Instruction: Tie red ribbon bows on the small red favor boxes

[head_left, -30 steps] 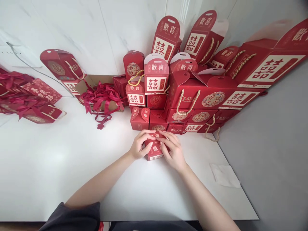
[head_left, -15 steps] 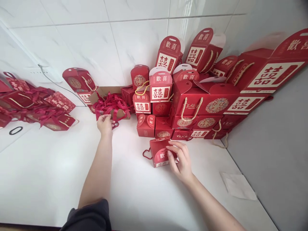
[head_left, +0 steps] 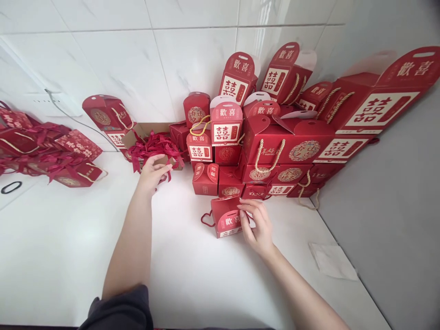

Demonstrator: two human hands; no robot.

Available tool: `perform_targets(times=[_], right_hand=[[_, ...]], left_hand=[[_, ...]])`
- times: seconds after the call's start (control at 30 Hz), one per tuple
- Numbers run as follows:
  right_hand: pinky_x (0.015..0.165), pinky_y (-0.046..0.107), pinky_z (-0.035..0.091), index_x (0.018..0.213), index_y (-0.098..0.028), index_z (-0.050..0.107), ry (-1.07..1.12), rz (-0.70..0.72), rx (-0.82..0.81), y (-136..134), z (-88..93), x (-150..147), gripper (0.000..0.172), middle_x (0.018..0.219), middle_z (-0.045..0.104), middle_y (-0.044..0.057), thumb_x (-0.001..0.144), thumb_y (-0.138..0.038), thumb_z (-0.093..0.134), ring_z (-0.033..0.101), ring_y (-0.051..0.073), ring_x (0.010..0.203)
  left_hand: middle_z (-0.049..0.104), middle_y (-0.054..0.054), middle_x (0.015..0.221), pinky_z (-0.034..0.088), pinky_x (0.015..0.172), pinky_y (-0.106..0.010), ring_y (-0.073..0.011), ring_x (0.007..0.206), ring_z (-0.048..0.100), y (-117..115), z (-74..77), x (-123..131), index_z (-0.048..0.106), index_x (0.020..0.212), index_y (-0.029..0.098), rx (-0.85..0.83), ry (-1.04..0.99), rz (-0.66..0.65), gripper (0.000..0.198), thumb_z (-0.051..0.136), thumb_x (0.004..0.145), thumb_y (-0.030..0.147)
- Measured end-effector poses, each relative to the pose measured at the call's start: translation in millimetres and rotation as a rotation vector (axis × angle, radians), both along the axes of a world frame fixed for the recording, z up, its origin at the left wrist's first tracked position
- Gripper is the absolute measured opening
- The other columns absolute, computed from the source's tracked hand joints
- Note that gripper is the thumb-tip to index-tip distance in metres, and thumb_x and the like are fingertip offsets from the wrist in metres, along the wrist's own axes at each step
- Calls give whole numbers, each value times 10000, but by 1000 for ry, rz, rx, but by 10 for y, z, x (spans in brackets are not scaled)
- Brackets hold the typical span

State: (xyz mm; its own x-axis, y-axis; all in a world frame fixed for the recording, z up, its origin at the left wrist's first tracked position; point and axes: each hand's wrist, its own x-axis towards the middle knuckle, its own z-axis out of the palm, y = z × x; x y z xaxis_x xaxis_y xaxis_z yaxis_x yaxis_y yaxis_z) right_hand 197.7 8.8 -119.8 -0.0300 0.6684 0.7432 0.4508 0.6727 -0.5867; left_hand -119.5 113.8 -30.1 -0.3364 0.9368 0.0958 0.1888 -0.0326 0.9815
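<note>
My left hand (head_left: 153, 173) reaches out to the heap of red ribbons (head_left: 151, 144) in a brown cardboard box (head_left: 144, 129); its fingers close on a ribbon end at the box's front. My right hand (head_left: 257, 224) rests its fingertips on the right side of a small red gift box (head_left: 227, 220), which stands on the white table (head_left: 68, 238). A thin red loop sticks out from that box's left side.
A stack of red gift boxes (head_left: 275, 137) with rope handles fills the back right corner against the tiled wall. More red boxes and ribbons (head_left: 51, 146) lie at the far left. A black ring (head_left: 10, 187) lies at the left edge. A white paper sheet (head_left: 332, 261) lies at right.
My left hand left the small gift box, went to the ribbon box at back left and closed on a ribbon. The right hand stayed on the small box.
</note>
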Motion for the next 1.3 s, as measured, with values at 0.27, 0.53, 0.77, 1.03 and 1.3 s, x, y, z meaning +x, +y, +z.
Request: perform_targets(times=[0.27,0.53,0.77,1.03,1.3], right_hand=[[780,373,532,1245,-235,529,13,127,-57,-120,481,-52,377,980,666,76,882,-151,589,642,199,843],[557,229,485,724,-187,662,-156,614,-351,-57,1062,-140,241,649,662,0,895,-354,625,605,122,566],[470,225,423,709,-154,715,394,480,-633,124,1213,13,427,512,554,-16,922,-483,547,498,91,467],[674,302,570,935,-179,763,503,502,-692,319,1166,274,426,781,722,47,944,-511,497,680,157,702],[428,167,503,831,-180,707,837,196,-583,422,1320,990,367,599,673,-20,796,-545,690,637,92,489]], left_hand=[[665,-5,684,494,515,-247,-158,589,625,-1046,852,543,690,952,240,183,364,-770,258,776,708,239],[699,-34,891,521,661,-255,-150,764,633,-1126,595,1158,670,1065,235,273,359,-790,240,673,830,283],[739,-61,816,565,659,-315,-202,730,695,-942,351,1316,703,1030,177,-95,23,-769,340,762,755,367],[752,-84,767,548,646,-298,-197,702,692,-1003,394,1381,775,815,146,-317,70,-1022,265,698,808,399],[634,5,540,354,497,-214,-70,475,467,-1181,520,1360,741,660,154,-195,486,-1397,240,648,840,282]])
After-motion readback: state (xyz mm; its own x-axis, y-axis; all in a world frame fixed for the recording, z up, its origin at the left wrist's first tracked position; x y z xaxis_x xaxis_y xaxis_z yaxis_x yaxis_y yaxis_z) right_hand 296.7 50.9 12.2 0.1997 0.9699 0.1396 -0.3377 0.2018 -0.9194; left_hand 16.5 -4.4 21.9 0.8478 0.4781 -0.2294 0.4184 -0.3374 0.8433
